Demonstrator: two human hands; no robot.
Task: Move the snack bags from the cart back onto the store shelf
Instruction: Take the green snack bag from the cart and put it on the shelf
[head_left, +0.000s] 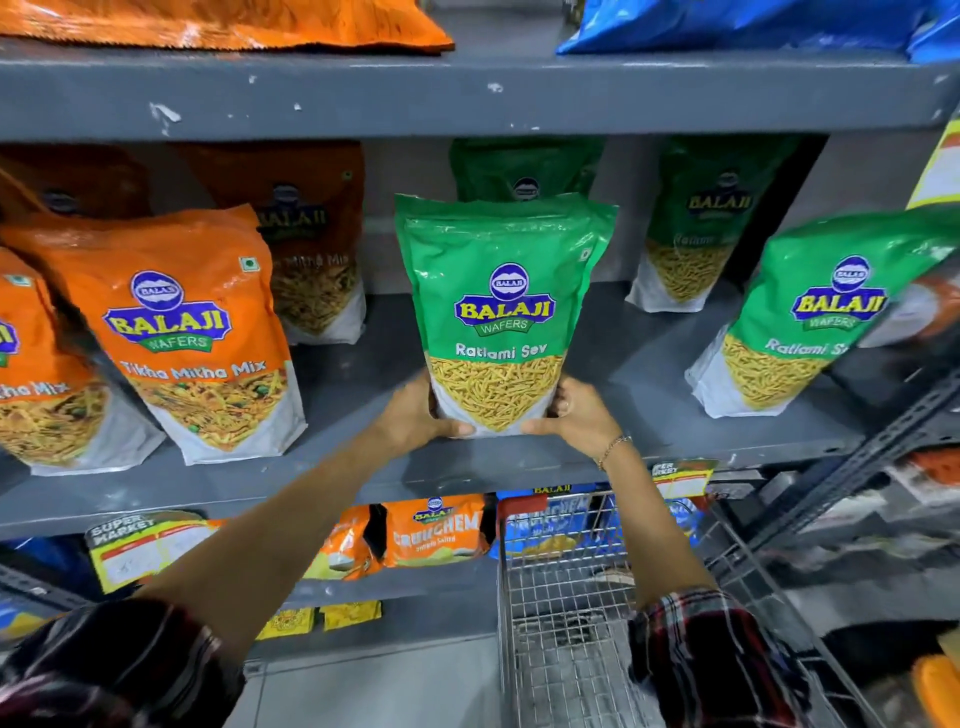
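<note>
Both hands' grips, left hand (421, 413) and right hand (576, 415), clamped around glossy green pouch (501, 312); upright on grey metal shelf (649, 405).

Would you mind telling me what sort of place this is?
Most likely a supermarket snack aisle: grey metal shelves stocked with green Ratlami Sev bags, a "Super Market" price tag, and a wire shopping cart.

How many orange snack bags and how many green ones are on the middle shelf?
Orange Tikha Mitha Mix bags: 4
Green Ratlami Sev bags: 4, counting the one held by the left hand and right hand
Total: 8
</note>
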